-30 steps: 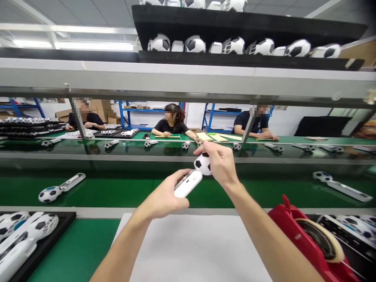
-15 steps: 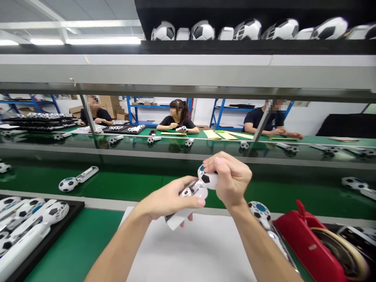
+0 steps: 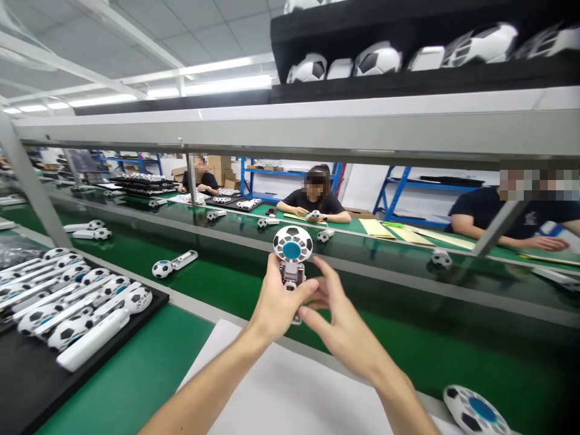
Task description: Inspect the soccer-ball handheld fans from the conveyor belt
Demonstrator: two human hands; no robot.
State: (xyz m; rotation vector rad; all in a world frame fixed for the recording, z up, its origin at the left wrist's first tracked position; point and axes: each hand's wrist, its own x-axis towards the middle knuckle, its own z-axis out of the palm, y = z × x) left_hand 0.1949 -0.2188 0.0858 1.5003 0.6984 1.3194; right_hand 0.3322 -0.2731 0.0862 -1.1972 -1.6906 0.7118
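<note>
Green belt (image 3: pixel 453 344) behind: L hand (image 3: pixel 276 296) grips white football gadget (image 3: pixel 292 251), lower end hidden by fingers. R hand (image 3: pixel 339 323) half open just beside it, contact hard to tell.

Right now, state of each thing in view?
left hand: closed around the handle of the soccer-ball gadget
right hand: open, fingers beside the handle, contact unclear
soccer-ball gadget: upright, blue-centred head up
black tray: loaded with gadgets lying flat
white sheet: flat, below the hands
</note>
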